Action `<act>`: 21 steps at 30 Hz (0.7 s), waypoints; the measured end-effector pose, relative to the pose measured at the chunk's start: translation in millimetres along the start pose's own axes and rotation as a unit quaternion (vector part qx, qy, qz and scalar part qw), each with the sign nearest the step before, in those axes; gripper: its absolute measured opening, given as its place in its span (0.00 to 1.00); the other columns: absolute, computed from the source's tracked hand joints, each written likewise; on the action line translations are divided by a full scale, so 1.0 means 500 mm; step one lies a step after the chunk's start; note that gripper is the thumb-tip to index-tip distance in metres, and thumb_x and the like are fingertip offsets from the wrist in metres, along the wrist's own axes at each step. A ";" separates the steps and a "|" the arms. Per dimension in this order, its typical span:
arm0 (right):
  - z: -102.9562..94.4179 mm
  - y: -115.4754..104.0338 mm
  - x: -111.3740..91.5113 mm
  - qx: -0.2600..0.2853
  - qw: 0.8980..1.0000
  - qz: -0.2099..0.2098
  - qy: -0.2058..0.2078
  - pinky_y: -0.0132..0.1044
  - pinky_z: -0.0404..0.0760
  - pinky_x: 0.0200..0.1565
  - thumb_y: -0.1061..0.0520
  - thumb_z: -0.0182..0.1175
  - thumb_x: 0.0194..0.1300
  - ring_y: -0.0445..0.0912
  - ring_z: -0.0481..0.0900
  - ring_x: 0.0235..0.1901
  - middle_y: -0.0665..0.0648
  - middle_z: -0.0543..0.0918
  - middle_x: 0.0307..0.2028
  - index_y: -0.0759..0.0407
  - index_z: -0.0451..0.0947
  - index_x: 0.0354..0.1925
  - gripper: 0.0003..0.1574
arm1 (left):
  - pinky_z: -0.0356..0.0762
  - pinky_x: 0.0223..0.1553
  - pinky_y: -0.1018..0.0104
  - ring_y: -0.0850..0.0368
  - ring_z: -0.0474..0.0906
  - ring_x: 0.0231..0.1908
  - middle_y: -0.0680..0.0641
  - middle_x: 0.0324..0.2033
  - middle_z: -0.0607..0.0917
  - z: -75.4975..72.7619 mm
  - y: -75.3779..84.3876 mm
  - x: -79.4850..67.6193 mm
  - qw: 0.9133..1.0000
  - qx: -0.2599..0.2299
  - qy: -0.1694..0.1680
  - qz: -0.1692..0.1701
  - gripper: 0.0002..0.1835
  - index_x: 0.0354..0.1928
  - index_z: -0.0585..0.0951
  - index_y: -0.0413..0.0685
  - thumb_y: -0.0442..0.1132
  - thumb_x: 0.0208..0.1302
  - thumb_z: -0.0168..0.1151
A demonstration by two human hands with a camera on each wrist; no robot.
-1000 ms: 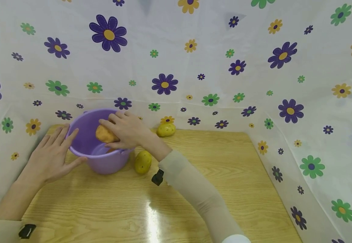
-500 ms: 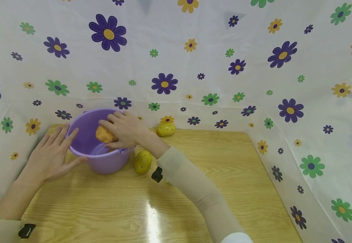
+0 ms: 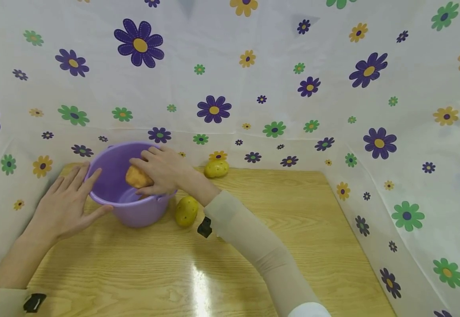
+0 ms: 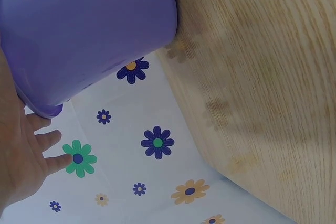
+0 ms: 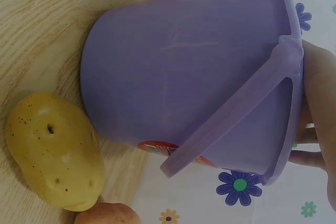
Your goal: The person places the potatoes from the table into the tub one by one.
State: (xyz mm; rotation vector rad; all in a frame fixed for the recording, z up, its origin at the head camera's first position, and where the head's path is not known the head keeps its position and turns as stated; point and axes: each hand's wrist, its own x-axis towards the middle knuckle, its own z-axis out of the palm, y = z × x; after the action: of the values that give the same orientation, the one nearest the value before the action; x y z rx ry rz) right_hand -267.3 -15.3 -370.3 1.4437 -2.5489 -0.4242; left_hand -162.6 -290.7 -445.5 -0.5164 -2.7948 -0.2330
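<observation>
My right hand (image 3: pixel 164 169) reaches over the rim of a purple bucket (image 3: pixel 139 215) and grips a lumpy orange-brown potato (image 3: pixel 136 177) inside it. Below that palm a bit of something brown shows, mostly hidden. Spread, straight fingers of my left hand (image 3: pixel 65 204) rest against the bucket's left rim. In the left wrist view, the left hand (image 4: pixel 21 150) lies along the rim of the bucket (image 4: pixel 100 30). The right wrist view has the bucket (image 5: pixel 194 72) side-on, its handle (image 5: pixel 226 114) hanging down; the held potato is out of sight there.
A yellow speckled potato (image 3: pixel 186 211) lies just right of the bucket. Another yellow potato (image 3: pixel 216 168) sits at the table's back edge. A brown potato (image 5: pixel 110 214) is partly seen in the right wrist view. Flowered cloth (image 3: pixel 230 79) walls the wooden table (image 3: pixel 277 207).
Almost nothing has changed: both hands, the potato and the bucket keep their places, with only a slight leftward shift of the right forearm.
</observation>
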 end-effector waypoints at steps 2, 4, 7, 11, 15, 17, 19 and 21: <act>0.001 0.000 0.001 0.001 1.000 0.001 -0.001 0.38 0.77 0.65 0.15 0.49 0.67 0.46 0.78 0.64 0.50 0.80 0.64 0.46 0.62 0.80 0.57 | 0.47 0.81 0.28 0.29 0.49 0.83 0.34 0.84 0.48 0.000 -0.001 0.000 1.000 0.001 0.002 0.001 0.56 0.84 0.53 0.44 0.71 0.67 0.60; 0.001 0.000 0.000 0.000 1.000 0.000 0.002 0.38 0.77 0.65 0.16 0.48 0.68 0.47 0.78 0.64 0.50 0.79 0.65 0.46 0.62 0.80 0.57 | 0.48 0.80 0.27 0.29 0.50 0.82 0.34 0.85 0.48 0.000 -0.002 0.000 1.000 0.001 0.002 0.001 0.56 0.84 0.53 0.45 0.71 0.67 0.59; 0.002 0.000 0.000 -0.004 1.000 -0.002 0.009 0.38 0.78 0.64 0.16 0.47 0.68 0.47 0.78 0.64 0.51 0.79 0.66 0.46 0.61 0.81 0.57 | 0.50 0.79 0.26 0.29 0.50 0.82 0.34 0.85 0.49 -0.001 -0.002 0.000 1.000 0.003 0.003 0.001 0.56 0.85 0.53 0.45 0.72 0.67 0.59; 0.006 0.001 -0.005 -0.003 1.000 -0.008 0.030 0.38 0.78 0.64 0.16 0.45 0.69 0.47 0.78 0.64 0.52 0.79 0.67 0.46 0.62 0.80 0.56 | 0.49 0.80 0.27 0.28 0.52 0.82 0.32 0.84 0.52 -0.002 -0.002 0.001 1.000 0.000 0.004 0.001 0.57 0.85 0.53 0.45 0.72 0.66 0.60; 0.006 0.002 -0.016 0.004 0.999 -0.007 0.043 0.37 0.78 0.65 0.15 0.43 0.69 0.47 0.77 0.66 0.51 0.77 0.69 0.45 0.62 0.81 0.56 | 0.49 0.80 0.27 0.28 0.52 0.82 0.31 0.83 0.54 -0.002 -0.002 0.002 1.000 -0.002 0.004 0.001 0.57 0.84 0.54 0.45 0.72 0.66 0.60; 0.006 0.002 -0.023 0.004 0.999 -0.005 0.047 0.37 0.78 0.65 0.15 0.43 0.69 0.46 0.76 0.67 0.51 0.77 0.70 0.45 0.61 0.81 0.57 | 0.49 0.80 0.27 0.28 0.52 0.82 0.31 0.83 0.54 -0.002 -0.002 0.002 1.000 -0.002 0.004 0.001 0.57 0.84 0.54 0.45 0.72 0.66 0.60; 0.005 0.003 -0.031 0.004 0.999 -0.003 0.053 0.36 0.79 0.62 0.14 0.44 0.68 0.46 0.77 0.67 0.51 0.76 0.71 0.45 0.60 0.81 0.58 | 0.50 0.79 0.27 0.28 0.52 0.82 0.31 0.83 0.54 -0.002 -0.002 0.003 1.000 -0.001 0.005 0.003 0.57 0.84 0.54 0.44 0.72 0.66 0.60; 0.006 0.004 -0.040 0.005 0.998 -0.001 0.058 0.36 0.80 0.61 0.13 0.44 0.68 0.46 0.77 0.67 0.52 0.76 0.71 0.45 0.60 0.82 0.59 | 0.51 0.79 0.27 0.28 0.52 0.82 0.30 0.83 0.54 -0.001 -0.001 0.003 1.000 0.000 0.005 0.003 0.57 0.84 0.54 0.44 0.72 0.66 0.60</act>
State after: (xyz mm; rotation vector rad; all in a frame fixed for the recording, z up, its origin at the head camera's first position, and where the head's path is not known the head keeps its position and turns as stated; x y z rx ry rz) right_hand -259.8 3.2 -372.8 1.4309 -2.4605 -0.3190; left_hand -163.9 -291.1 -444.5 -0.5220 -2.7824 -0.2347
